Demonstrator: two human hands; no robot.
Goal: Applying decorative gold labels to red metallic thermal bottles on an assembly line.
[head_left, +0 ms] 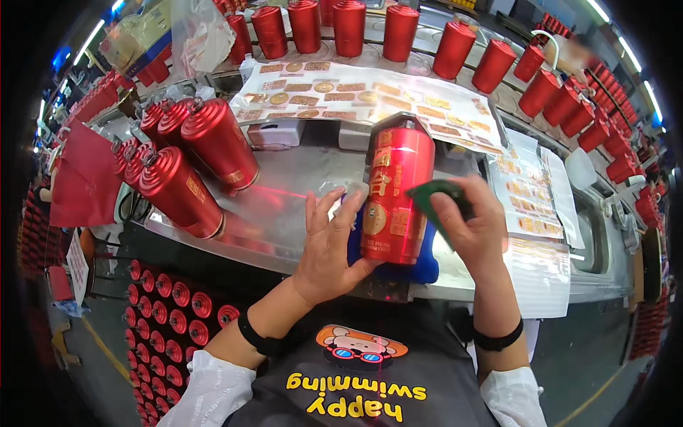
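Observation:
A shiny red bottle (pixel 403 188) with gold decals lies tilted on a blue support (pixel 425 265) in front of me, its base toward me. My left hand (pixel 329 245) is on its left side with fingers spread, the thumb at the bottle's lower edge. Something whitish and translucent (pixel 358 191) shows at the left fingertips; I cannot make out what it is. My right hand (pixel 475 222) grips a flat green scraper (pixel 435 203) between thumb and fingers, its edge at the bottle's right side.
Several red bottles (pixel 220 142) stand at the left of the metal worktop (pixel 284 213). Decal sheets (pixel 334 92) lie behind the bottle, with more (pixel 523 185) at the right. A curved conveyor (pixel 427 64) carries red bottles beyond. A sink (pixel 594 235) sits far right; racked bottles (pixel 171 320) are below left.

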